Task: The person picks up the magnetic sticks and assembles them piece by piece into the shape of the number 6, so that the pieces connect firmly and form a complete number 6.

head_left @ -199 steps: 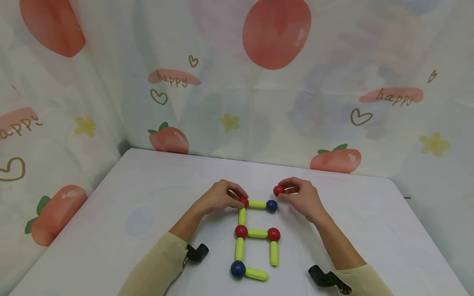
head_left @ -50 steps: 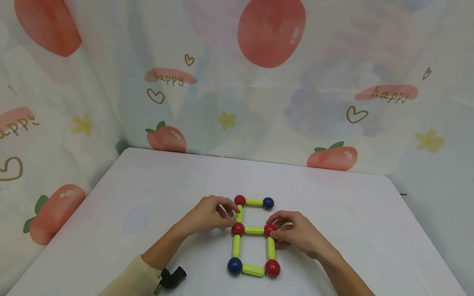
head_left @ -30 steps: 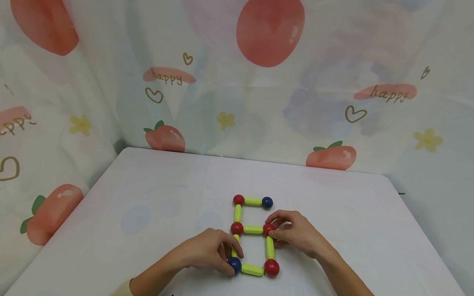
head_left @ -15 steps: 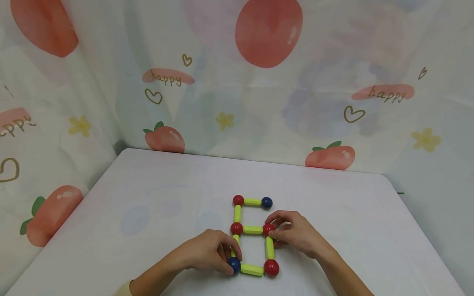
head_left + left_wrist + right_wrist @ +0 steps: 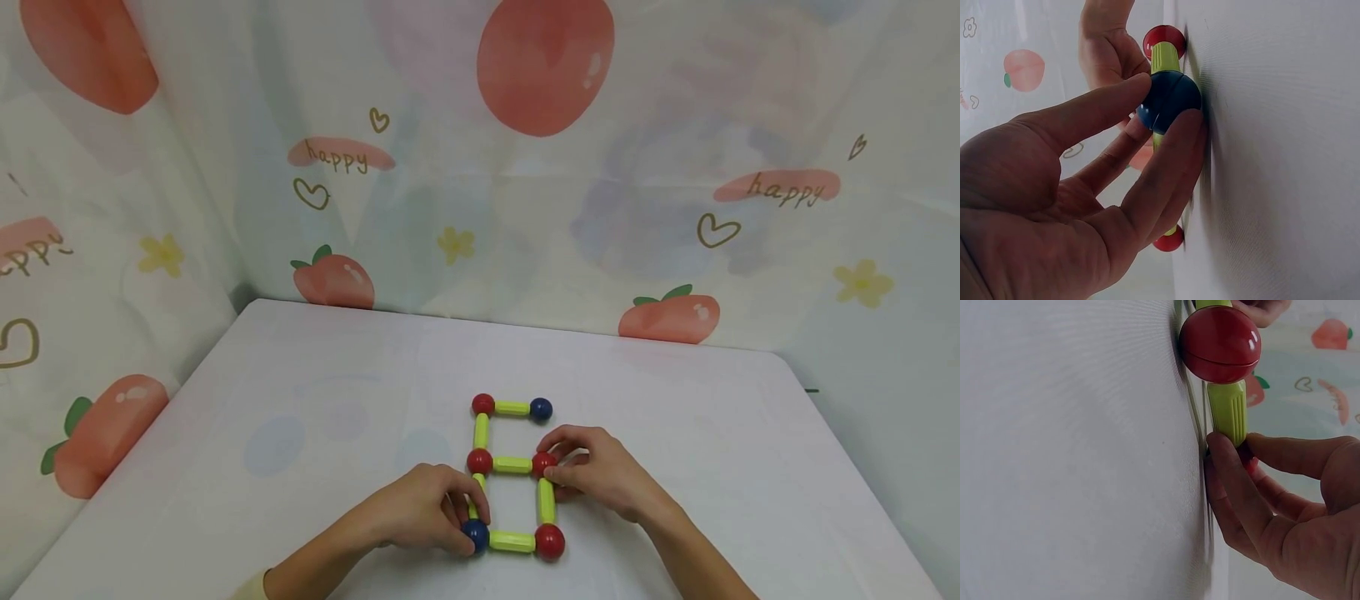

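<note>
A flat figure of yellow-green rods and red and blue balls lies on the white table. My left hand [image 5: 427, 508] pinches the near-left blue ball [image 5: 1171, 103] between thumb and fingers. My right hand [image 5: 607, 475] holds the red ball [image 5: 543, 465] at the middle right, partly covered by the fingers. A rod [image 5: 547, 502] runs from it to the near-right red ball [image 5: 550, 542]. The near rod [image 5: 512, 542] spans between the blue ball and that red ball. Behind stand the middle-left red ball [image 5: 480, 461], far-left red ball [image 5: 483, 405] and far blue ball [image 5: 541, 409].
The white table [image 5: 337, 375] extends around the figure on all sides. A patterned curtain [image 5: 525, 233] with fruit prints hangs along its back and left edges.
A red ball, earlier in my right hand, now sits at the near-right corner. My right hand moved to the middle-right ball, my left to the near blue ball. The near rod has straightened slightly.
</note>
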Demonstrator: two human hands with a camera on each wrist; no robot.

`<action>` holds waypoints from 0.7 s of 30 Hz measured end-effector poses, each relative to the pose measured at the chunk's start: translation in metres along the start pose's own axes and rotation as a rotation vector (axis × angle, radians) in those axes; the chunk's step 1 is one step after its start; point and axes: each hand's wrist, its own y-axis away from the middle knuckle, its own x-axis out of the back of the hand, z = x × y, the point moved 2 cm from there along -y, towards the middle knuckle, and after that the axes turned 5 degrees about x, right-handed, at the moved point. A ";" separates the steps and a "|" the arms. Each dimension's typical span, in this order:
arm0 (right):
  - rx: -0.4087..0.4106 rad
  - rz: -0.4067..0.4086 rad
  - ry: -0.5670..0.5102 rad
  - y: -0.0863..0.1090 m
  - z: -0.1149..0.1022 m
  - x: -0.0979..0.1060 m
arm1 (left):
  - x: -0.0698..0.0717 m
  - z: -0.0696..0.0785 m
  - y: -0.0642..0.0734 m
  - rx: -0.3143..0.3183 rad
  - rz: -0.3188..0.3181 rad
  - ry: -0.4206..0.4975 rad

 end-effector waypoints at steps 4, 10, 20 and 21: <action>0.002 0.002 -0.001 0.000 -0.001 0.001 | 0.000 0.000 -0.001 0.003 0.009 -0.015; 0.008 0.029 0.022 -0.003 -0.002 0.002 | 0.003 0.001 -0.006 0.012 0.014 -0.037; 0.006 0.114 0.049 -0.017 -0.004 0.007 | 0.014 0.003 -0.017 0.018 0.059 -0.073; 0.005 0.119 0.050 -0.019 -0.004 0.007 | 0.014 0.004 -0.018 0.018 0.062 -0.076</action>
